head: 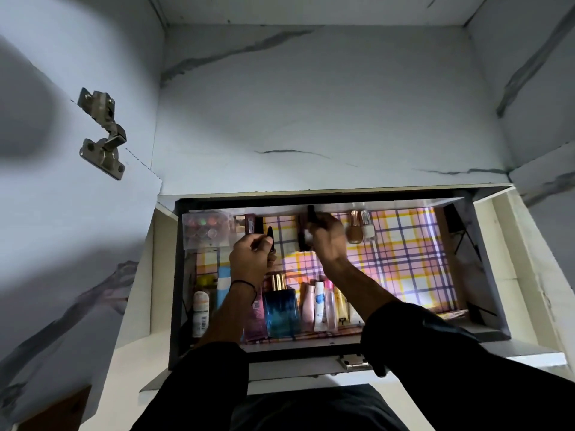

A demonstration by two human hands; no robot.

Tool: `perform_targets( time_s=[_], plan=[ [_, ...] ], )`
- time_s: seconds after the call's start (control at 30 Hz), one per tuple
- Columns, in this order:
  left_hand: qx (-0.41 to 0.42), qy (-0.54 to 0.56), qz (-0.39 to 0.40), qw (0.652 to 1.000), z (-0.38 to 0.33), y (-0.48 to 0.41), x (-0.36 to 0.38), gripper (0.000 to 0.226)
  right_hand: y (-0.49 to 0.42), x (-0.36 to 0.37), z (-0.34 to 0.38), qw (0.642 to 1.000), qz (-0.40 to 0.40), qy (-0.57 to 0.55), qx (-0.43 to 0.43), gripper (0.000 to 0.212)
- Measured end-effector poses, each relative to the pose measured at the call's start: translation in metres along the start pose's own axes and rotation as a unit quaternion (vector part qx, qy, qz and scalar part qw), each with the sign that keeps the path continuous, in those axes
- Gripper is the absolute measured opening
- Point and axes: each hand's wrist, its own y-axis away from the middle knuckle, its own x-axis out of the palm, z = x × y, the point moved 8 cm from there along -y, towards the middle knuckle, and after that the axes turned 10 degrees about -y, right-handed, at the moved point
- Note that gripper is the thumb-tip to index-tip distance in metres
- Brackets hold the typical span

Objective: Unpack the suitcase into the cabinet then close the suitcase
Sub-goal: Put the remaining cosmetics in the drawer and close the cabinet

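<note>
Cabinet: open compartment, lower centre of frame, floor lined with checked paper. Suitcase not in view.

Front row: blue perfume bottle, glass, judged heavy and breakable; take by the body, not the cap.

Palette at the compartment's upper left.

Left hand: fingers curled round a dark tube. Right hand: fingers pinch a second tube near the back wall. Both judged light, rigid, smooth, liable to roll; hold mid-barrel.

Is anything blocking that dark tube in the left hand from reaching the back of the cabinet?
Nothing visible does. Behind the dark tube in the left hand lies bare checked liner; the right hand, gripping another dark item, is just beside that gap.
</note>
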Motion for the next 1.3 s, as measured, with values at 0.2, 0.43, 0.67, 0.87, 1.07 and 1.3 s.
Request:
perform_targets(
  time_s=[0.2, 0.43, 0.67, 0.87, 1.07, 1.3],
  plan=[
    [-0.031, -0.062, 0.002, 0.998, -0.003, -0.017, 0.017, 0.006, -0.011, -0.121, -0.002, 0.972, -0.209, 0.110, -0.008, 0.021],
    [-0.035, -0.280, -0.053, 0.958, -0.019, -0.022, 0.017, 0.023, -0.063, -0.163, -0.017, 0.956, -0.164, 0.241, 0.007, 0.018],
    [0.023, -0.388, -0.046, 0.920, -0.033, -0.022, 0.028, 0.023, -0.052, -0.175, -0.022, 0.957, -0.190, 0.216, -0.021, 0.024],
    [0.041, -0.413, -0.054, 0.908, -0.039, -0.023, 0.030, 0.032, -0.016, -0.157, -0.011, 0.958, -0.201, 0.188, -0.082, 0.021],
    [0.008, -0.326, -0.095, 0.941, -0.034, -0.017, 0.013, 0.030, 0.022, -0.044, 0.014, 0.974, 0.072, 0.139, -0.166, 0.022],
    [0.011, -0.214, -0.096, 0.972, -0.019, -0.001, -0.016, 0.019, 0.001, 0.057, -0.013, 0.953, 0.195, 0.227, -0.055, 0.016]
  ],
)
